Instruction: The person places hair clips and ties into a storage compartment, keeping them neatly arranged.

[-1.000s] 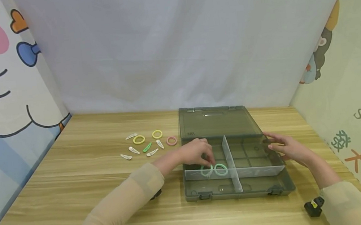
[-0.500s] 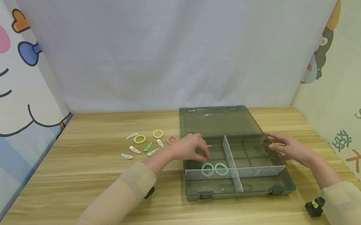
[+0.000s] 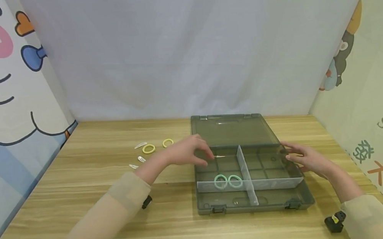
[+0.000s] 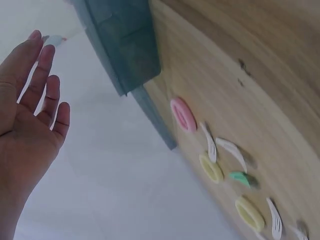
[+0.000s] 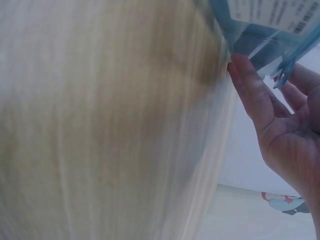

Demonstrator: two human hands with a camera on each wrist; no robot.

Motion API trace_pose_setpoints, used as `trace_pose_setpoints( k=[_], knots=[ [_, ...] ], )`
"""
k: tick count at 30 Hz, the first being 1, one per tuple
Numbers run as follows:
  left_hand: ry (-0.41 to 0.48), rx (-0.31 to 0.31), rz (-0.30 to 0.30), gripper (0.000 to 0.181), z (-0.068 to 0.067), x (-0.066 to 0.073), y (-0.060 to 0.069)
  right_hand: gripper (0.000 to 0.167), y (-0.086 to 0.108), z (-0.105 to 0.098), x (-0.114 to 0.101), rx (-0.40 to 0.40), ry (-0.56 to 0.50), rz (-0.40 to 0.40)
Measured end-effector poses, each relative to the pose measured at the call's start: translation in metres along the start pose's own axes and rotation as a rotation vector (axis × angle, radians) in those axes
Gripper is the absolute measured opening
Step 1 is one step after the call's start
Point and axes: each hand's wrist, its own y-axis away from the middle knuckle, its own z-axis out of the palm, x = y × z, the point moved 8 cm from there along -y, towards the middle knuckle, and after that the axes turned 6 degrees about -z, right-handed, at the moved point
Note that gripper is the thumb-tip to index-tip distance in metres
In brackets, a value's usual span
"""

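Observation:
A grey see-through plastic storage box (image 3: 255,207) lies with its lid folded back, and white dividers (image 3: 277,182) part its inside. Two mint-green hair ties (image 3: 235,181) sit at the long divider on the left side, partly seen through it. My left hand (image 3: 189,150) hovers over the box's left edge, its fingers relaxed and holding nothing. My right hand (image 3: 311,160) grips the box's right wall near the hinge, as the right wrist view also shows. Left of the box, the left wrist view has a pink hair tie (image 4: 183,115), yellow hair ties (image 4: 249,213), white snap clips (image 4: 231,150) and a green snap clip (image 4: 242,178).
The wooden table (image 3: 174,229) extends around the box to a white cloth (image 3: 171,52) behind. Printed panels (image 3: 368,118) stand on both sides. The open lid (image 3: 232,131) reaches toward the cloth. My left arm (image 3: 116,203) hides part of the loose pieces in the head view.
My left hand has let go of a mint-green hair tie at the divider, lifted and moved left and back, covering the pink hair tie. My right hand stays at the box.

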Motion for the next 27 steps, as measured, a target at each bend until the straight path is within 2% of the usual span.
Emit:
trace_pose_setpoints(
  k=[4, 8, 16, 22, 27],
  knots=[
    [0.015, 0.018, -0.031, 0.022, -0.012, -0.007, 0.008, 0.066, 0.000, 0.000, 0.000, -0.003, -0.001, -0.001],
    [0.068, 0.038, -0.059, 0.022, -0.024, -0.015, 0.017, 0.066, 0.001, 0.000, -0.001, -0.004, 0.000, -0.002],
    [0.152, 0.068, -0.133, 0.023, -0.039, -0.038, 0.033, 0.066, -0.002, -0.001, -0.001, 0.002, -0.001, -0.001],
    [0.138, 0.114, -0.184, 0.030, -0.045, -0.055, 0.038, 0.065, -0.003, -0.001, 0.000, 0.000, -0.001, -0.003],
    [0.121, 0.164, -0.212, 0.028, -0.047, -0.070, 0.036, 0.066, -0.003, 0.000, 0.001, -0.002, -0.005, -0.006]
  ],
)
